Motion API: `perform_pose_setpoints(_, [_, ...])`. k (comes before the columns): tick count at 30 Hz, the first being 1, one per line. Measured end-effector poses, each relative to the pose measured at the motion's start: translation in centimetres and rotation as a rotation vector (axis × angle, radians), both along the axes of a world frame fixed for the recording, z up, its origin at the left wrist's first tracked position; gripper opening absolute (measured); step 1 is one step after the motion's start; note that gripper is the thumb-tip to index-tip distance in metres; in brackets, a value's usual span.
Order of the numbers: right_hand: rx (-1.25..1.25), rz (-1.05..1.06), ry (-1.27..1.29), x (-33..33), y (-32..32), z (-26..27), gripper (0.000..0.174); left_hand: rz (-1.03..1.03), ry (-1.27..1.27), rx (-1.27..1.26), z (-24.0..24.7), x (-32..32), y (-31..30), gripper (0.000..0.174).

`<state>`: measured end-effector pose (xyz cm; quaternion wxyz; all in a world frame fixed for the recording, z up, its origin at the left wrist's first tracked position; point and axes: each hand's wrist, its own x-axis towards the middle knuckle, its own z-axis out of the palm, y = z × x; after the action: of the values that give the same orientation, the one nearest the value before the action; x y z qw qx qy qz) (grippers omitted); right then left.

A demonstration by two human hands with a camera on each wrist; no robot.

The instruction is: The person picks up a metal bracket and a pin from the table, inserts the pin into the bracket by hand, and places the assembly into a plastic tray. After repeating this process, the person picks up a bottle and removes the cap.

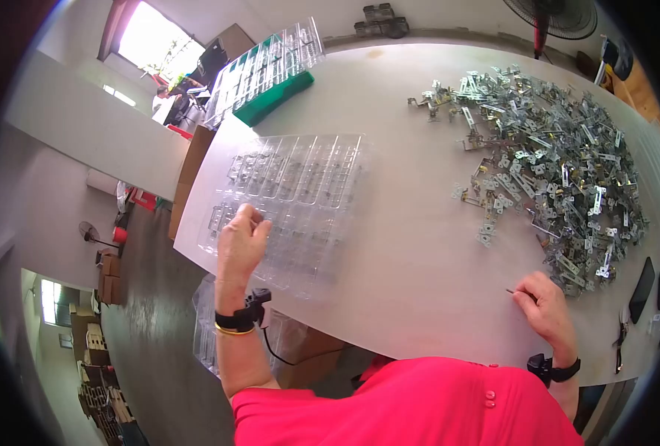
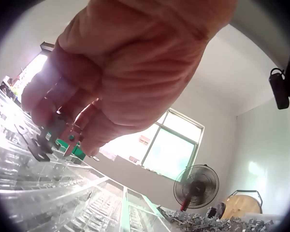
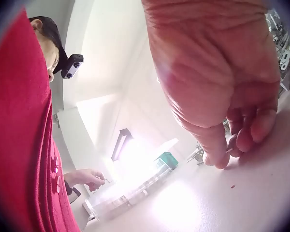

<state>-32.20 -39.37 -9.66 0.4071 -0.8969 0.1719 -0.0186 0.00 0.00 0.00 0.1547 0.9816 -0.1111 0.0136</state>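
My left hand [image 1: 242, 241] is over the near left part of a clear plastic tray [image 1: 352, 152] with rows of compartments, several holding metal parts. In the left wrist view its fingers and thumb pinch a small metal bracket [image 2: 71, 137], close above the tray. My right hand [image 1: 544, 305] is low over the table, left of the near end of a heap of metal brackets [image 1: 560, 171]. Between its thumb and fingers it pinches a small metal part [image 3: 197, 155], mostly hidden by the fingers; its tip sticks out to the left in the head view.
A green bin [image 1: 274, 98] with clear trays [image 1: 270, 59] on it stands at the far left corner. More clear plastic trays [image 1: 205, 327] are below the table's near left edge. A black phone-like object [image 1: 642, 288] and pliers-like tool [image 1: 621, 343] lie at the right.
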Motion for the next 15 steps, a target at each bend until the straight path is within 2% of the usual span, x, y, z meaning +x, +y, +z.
perform_pose_setpoints(5, [-0.033, -0.017, -0.027, 0.3, 0.9, 0.2, 0.009, 0.013, -0.059, 0.144, -1.3, 0.7, 0.6, 0.025])
perform_pose_setpoints(15, [-0.094, -0.004, -0.003, 0.0, 0.3, 0.5, 0.01, -0.067, -0.048, 0.205, -3.4, 0.0, 0.4, 0.026])
